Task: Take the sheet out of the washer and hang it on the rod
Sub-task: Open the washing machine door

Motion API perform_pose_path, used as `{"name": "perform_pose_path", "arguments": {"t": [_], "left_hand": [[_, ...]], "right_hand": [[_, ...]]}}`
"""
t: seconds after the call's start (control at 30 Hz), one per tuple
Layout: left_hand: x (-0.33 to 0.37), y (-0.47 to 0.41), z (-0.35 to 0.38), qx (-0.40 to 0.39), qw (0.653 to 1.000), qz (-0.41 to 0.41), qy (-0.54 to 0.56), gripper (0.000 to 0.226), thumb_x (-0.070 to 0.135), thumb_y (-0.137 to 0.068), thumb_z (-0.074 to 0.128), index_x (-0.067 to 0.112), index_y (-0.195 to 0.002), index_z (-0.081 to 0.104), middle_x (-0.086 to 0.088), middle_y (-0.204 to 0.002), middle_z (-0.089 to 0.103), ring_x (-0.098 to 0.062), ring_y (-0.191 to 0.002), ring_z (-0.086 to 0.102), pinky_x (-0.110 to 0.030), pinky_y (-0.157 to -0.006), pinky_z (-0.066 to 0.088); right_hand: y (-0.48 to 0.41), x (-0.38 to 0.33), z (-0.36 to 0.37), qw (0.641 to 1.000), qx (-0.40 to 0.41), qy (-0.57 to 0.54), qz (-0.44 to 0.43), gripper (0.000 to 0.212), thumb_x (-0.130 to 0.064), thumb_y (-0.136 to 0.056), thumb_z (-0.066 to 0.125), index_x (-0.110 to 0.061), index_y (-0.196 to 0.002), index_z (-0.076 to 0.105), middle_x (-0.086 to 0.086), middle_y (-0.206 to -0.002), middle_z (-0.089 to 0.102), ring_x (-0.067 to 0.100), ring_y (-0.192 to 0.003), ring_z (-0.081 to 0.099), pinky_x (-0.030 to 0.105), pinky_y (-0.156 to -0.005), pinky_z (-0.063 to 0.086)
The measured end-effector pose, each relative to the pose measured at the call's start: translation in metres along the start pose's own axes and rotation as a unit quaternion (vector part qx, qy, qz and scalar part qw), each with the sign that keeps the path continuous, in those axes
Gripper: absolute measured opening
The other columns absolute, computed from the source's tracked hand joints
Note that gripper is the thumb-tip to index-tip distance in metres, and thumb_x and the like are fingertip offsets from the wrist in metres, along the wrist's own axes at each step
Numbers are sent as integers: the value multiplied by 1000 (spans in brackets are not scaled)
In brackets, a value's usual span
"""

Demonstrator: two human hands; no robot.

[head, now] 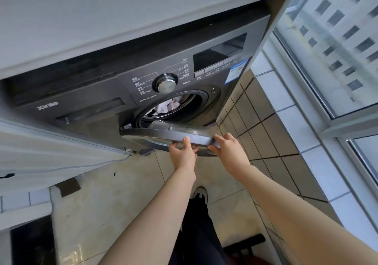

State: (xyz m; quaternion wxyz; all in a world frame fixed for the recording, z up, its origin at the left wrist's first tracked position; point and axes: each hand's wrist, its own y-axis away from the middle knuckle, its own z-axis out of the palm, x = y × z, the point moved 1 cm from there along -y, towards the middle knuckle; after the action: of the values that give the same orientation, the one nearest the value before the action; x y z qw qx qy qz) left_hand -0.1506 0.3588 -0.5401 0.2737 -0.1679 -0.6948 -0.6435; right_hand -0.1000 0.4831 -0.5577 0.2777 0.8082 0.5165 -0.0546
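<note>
The step in hand was the opening of the washer [86, 109], a dark grey front-loader filling the middle of the frame under a pale countertop [81, 29]. Its door [163, 134] stood swung out towards the viewer, just below centre, and both hands were on its outer rim. The left hand [183, 153] gripped the rim with the thumb laid on top and the fingers curled underneath. The right hand [228, 148], just to the right of it, had its fingers hooked over the end of the rim and the thumb below. Neither hand held any cloth.

The sheet [166, 105] lay inside the drum, a pale crumpled bundle seen through the round mouth just above the door, apart from both hands. No rod showed anywhere in the frame, so the hanging was some way off and the task looked barely begun.

The next move probably called for letting go of the rim once the door stood wide enough, then reaching over it into the drum for a firm handful of cloth. A washed sheet would likely be heavy and twisted, so it would need gathering as it came out to keep it off the tiled floor [114, 207]
</note>
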Motion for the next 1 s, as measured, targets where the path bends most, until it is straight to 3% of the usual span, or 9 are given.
{"name": "perform_pose_path", "arguments": {"t": [0.1, 0.23, 0.5, 0.67, 0.77, 0.83, 0.9, 0.93, 1.0], "left_hand": [[-10, 7, -22, -14, 1000, 20, -19, 45, 25, -98, 53, 19, -137, 34, 0, -96, 64, -18, -85, 72, -27, -75, 52], [-28, 8, -58, -49, 996, 57, -48, 52, 26, -96, 56, 23, -140, 29, -9, -116, 64, -14, -78, 73, -19, -65, 50], [-52, 13, -137, -69, 986, 93, -119, 51, 32, -93, 59, 32, -136, 32, -2, -106, 65, -20, -87, 72, -31, -77, 56], [-55, 12, -189, -57, 970, 124, -200, 45, 43, -89, 61, 31, -128, 42, 0, -105, 67, -22, -89, 71, -32, -76, 55], [-53, 9, -215, -50, 961, 146, -228, 35, 46, -83, 65, 30, -112, 53, 1, -99, 70, -21, -81, 71, -42, -82, 56], [-50, 8, -229, -37, 959, 160, -231, 25, 44, -82, 68, 27, -98, 58, 2, -96, 70, -19, -72, 72, -34, -74, 55], [-47, 10, -243, -23, 952, 174, -250, 17, 38, -84, 68, 25, -90, 60, 4, -92, 70, -15, -63, 71, -27, -66, 48], [-46, 12, -249, -15, 947, 185, -262, 14, 37, -85, 68, 26, -89, 59, 6, -92, 70, -14, -64, 71, -26, -66, 47], [-47, 15, -260, -5, 936, 207, -285, 16, 40, -83, 69, 30, -89, 59, 12, -94, 69, -13, -75, 70, -27, -70, 49]], "right_hand": [[22, -2, 13, 1000, -3, -12, 9, 41, -40, -94, 55, -15, -127, 58, 9, -104, 49, 28, -91, 51, 37, -77, 49], [53, -10, 34, 1000, -12, -13, 21, 42, -46, -93, 55, -22, -127, 59, 2, -96, 41, 23, -84, 44, 31, -71, 42], [130, -59, 86, 997, -31, -13, 63, 43, -46, -95, 50, -21, -130, 56, 8, -103, 50, 32, -96, 56, 34, -72, 44], [153, -94, 110, 994, -90, -6, 57, 30, -50, -93, 51, -23, -98, 63, 0, -92, 52, 24, -89, 57, 34, -71, 50], [154, -111, 123, 988, -130, -48, 67, 35, -46, -90, 60, -14, -74, 60, -1, -77, 47, 25, -80, 54, 31, -63, 41], [153, -120, 130, 981, -161, -94, 62, 40, -42, -87, 65, -15, -60, 52, -1, -63, 44, 24, -69, 49, 29, -58, 34], [152, -126, 134, 968, -196, -144, 67, 24, -41, -87, 66, -19, -79, 71, -1, -75, 62, 20, -80, 57, 25, -67, 40], [152, -129, 136, 963, -209, -158, 69, 27, -42, -86, 66, -19, -100, 74, 0, -94, 70, 18, -95, 60, 23, -77, 43], [153, -133, 141, 962, -215, -154, 71, 55, -47, -84, 67, -19, -131, 59, 2, -128, 61, 20, -120, 54, 27, -96, 42]]}}
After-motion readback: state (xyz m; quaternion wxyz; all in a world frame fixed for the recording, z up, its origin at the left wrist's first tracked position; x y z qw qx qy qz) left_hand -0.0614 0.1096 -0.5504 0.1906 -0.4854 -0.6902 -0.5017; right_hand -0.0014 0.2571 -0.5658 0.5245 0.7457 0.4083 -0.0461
